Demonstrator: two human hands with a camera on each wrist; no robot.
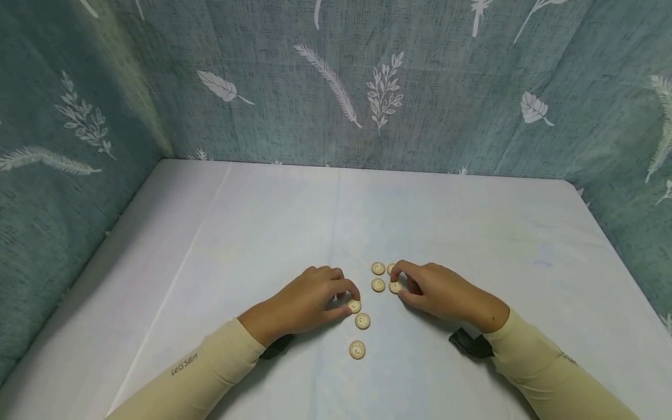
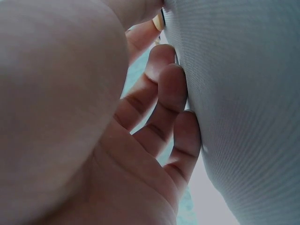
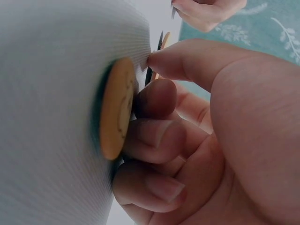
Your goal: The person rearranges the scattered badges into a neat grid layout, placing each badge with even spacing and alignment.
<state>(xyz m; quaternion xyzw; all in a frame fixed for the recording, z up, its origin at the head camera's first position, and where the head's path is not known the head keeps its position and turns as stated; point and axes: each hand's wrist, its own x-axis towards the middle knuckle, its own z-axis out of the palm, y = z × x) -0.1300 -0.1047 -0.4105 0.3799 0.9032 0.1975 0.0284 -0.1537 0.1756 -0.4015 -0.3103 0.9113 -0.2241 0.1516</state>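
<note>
Thumb and forefinger of my left hand (image 1: 320, 297) pinch a round wooden button (image 1: 354, 306) at the table's middle. Just below it lies another button (image 1: 362, 321), and a further button (image 1: 357, 350) is nearer the front. On the right, my right hand (image 1: 436, 291) grips a button (image 1: 395, 287) by its edges between thumb and forefinger. That button belongs to a tight two-by-two group with an upper left button (image 1: 378, 268), a lower left button (image 1: 378, 285) and one partly hidden by the forefinger. In the right wrist view, a button (image 3: 118, 110) lies beside the curled fingers.
A white cloth (image 1: 252, 233) covers the table. Green leaf-patterned curtains (image 1: 278, 87) hang behind it and along both sides. Dark straps (image 1: 472, 343) show under both wrists, below cream sleeves (image 1: 210, 361).
</note>
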